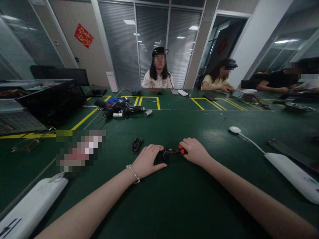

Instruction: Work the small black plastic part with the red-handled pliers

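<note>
Item 1. Left hand [149,159]: palm down on the green surface [179,199], just left of centre, fingers curled over and clamping a small black block [160,157]; a bead bracelet sits on the wrist.

Item 2. Right hand [195,152]: just right of the block, fingers closed around the red grip of a red-handled tool [175,151]. The tool lies nearly level, its dark metal end touching the top of the block.

Item 3. Loose black piece [137,144]: on the surface, near the left hand, on its far left side, apart from it.

Item 4. White puck with cable [235,129]: to the right, the cable running to a long white pack [294,177].

Item 5. Second white pack [32,205]: lower left.

Item 6. Heap of dark tools [119,109]: farther back, beside the yellow tape lines.

Item 7. Three people seated across the surface.
</note>
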A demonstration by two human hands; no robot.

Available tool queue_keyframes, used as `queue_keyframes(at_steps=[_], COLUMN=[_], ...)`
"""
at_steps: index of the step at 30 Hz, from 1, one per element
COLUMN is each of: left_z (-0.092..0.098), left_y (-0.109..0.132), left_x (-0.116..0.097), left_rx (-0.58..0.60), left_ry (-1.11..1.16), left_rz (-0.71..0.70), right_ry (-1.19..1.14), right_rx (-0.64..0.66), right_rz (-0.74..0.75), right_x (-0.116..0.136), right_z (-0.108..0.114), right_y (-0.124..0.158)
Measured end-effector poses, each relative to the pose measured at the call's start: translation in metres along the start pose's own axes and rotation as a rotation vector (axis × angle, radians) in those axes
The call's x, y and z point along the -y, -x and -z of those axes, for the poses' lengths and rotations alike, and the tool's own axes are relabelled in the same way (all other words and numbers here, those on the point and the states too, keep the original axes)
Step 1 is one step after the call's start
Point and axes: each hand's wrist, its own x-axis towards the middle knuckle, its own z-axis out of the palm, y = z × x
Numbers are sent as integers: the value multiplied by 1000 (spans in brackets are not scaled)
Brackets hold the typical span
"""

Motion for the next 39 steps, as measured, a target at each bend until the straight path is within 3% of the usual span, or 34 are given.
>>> queue_keyframes(at_steps=[39], left_z=[1], left_y=[0], left_x=[-1], left_rx=[5], left_ry=[0], left_rz=[0], right_ry=[-10], right_rx=[11], right_rz=[-21], right_x=[1], right_z=[-2], right_y=[0])
